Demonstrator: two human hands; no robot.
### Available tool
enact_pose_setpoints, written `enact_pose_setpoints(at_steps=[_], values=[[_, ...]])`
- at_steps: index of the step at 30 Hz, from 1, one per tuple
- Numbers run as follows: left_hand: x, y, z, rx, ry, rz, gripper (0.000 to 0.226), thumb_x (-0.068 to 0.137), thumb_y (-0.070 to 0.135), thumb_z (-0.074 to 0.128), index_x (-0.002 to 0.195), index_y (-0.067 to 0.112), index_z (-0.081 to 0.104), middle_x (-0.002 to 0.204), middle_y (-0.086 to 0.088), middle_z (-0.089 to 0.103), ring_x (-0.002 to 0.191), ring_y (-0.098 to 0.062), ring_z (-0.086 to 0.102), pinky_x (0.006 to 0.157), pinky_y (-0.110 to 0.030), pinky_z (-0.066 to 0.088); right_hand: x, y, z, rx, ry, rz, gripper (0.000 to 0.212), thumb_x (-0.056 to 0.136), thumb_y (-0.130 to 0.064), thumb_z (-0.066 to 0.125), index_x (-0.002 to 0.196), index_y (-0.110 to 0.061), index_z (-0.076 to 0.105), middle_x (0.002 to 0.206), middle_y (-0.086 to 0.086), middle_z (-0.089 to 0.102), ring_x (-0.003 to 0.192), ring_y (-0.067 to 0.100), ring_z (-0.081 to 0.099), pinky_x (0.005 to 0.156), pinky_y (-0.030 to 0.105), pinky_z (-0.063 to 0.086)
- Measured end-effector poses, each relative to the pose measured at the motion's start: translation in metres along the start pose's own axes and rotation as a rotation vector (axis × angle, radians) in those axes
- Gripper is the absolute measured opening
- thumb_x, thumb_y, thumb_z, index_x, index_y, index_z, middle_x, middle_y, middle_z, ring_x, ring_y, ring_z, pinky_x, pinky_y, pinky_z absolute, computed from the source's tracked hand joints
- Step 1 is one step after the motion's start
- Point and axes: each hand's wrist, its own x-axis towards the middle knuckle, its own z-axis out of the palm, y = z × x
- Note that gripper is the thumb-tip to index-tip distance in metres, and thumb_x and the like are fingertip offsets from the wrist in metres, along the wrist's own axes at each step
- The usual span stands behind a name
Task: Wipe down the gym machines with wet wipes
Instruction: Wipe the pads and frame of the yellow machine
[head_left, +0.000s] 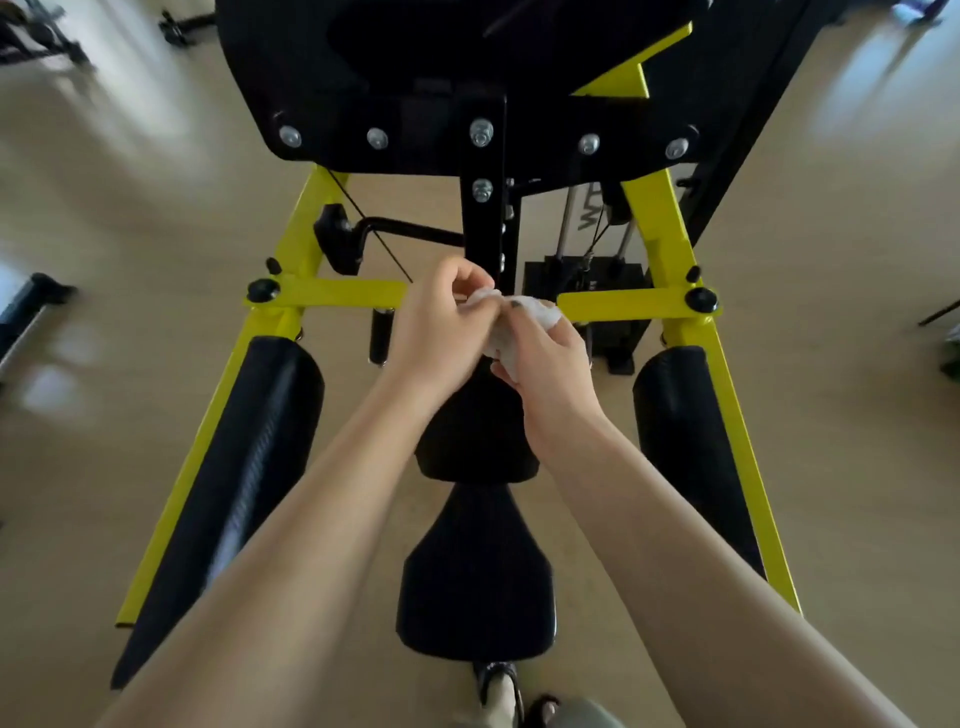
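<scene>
While crumpled, seemingly axisless, wipe (511, 327) sits between both hands (441, 332).

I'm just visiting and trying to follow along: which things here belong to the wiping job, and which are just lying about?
Part of the job:
- wipe, bunched between the left hand and right hand
- yellow and black machine with its seat pads

Just lying about:
- other equipment at the far left
- black bar on the floor
- shoes at the bottom edge

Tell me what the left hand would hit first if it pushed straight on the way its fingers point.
Most likely the black upright post: the left hand, pinching the wet wipe with the right hand, points up and forward at it. Depth is unclear.
</scene>
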Motion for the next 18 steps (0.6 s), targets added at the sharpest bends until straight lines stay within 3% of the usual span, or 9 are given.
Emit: enact_pose_setpoints(at_steps=[3,6,8,14,16,18], values=[[-0.034,-0.014,0.006,-0.115,0.067,-0.087,0.004,0.095,0.021,0.065,0.098,0.019,0.065,0.095,0.005,0.068,0.089,-0.005,0.065,0.071,-0.017,0.052,-0.023,0.025,-0.008,0.062,-0.036,0.054,0.011,0.101,-0.029,0.062,0.104,-0.031,0.072,0.108,-0.002,0.074,0.107,0.014,0.069,0.097,0.043,0.058],[-0.073,-0.04,0.019,-0.135,0.108,-0.095,0.003,0.096,0.022,0.064,0.098,0.02,0.064,0.097,0.004,0.068,0.089,-0.007,0.067,0.071,-0.022,0.056,-0.044,0.057,-0.022,0.058,-0.121,0.025,0.019,0.101,-0.02,0.061,0.116,-0.017,0.072,0.11,0.007,0.076,0.106,0.022,0.073,0.094,0.048,0.06],[-0.098,-0.065,0.029,-0.112,0.101,-0.07,0.008,0.098,0.027,0.061,0.094,0.021,0.064,0.097,0.003,0.068,0.088,-0.008,0.066,0.071,-0.022,0.055,-0.055,0.083,-0.035,-0.019,-0.071,-0.026,0.019,0.102,-0.017,0.057,0.112,-0.015,0.073,0.104,0.007,0.077,0.101,0.021,0.075,0.093,0.048,0.06],[-0.165,-0.155,0.053,-0.071,-0.035,-0.23,0.02,0.107,0.028,0.045,0.103,0.02,0.063,0.096,0.009,0.065,0.09,-0.004,0.061,0.071,-0.01,0.045,-0.087,0.178,-0.078,-0.24,0.06,0.001,0.016,0.102,-0.019,0.059,0.108,-0.026,0.073,0.097,-0.008,0.076,0.094,0.007,0.072,0.089,0.035,0.061],[-0.181,-0.198,0.059,0.0,-0.068,-0.302,0.02,0.107,0.028,0.042,0.112,0.025,0.062,0.105,0.014,0.064,0.099,-0.002,0.06,0.075,-0.008,0.041,-0.087,0.218,-0.091,-0.292,0.081,0.029,0.019,0.101,-0.018,0.06,0.106,-0.03,0.073,0.096,-0.012,0.074,0.093,0.003,0.07,0.09,0.031,0.059],[-0.193,-0.25,0.066,0.073,-0.104,-0.353,0.028,0.108,0.032,0.039,0.127,0.025,0.059,0.12,0.012,0.062,0.11,-0.006,0.058,0.086,-0.015,0.041,-0.078,0.262,-0.1,-0.393,0.09,0.008,0.018,0.099,-0.017,0.06,0.106,-0.029,0.072,0.096,-0.013,0.071,0.088,-0.001,0.066,0.079,0.017,0.053]])
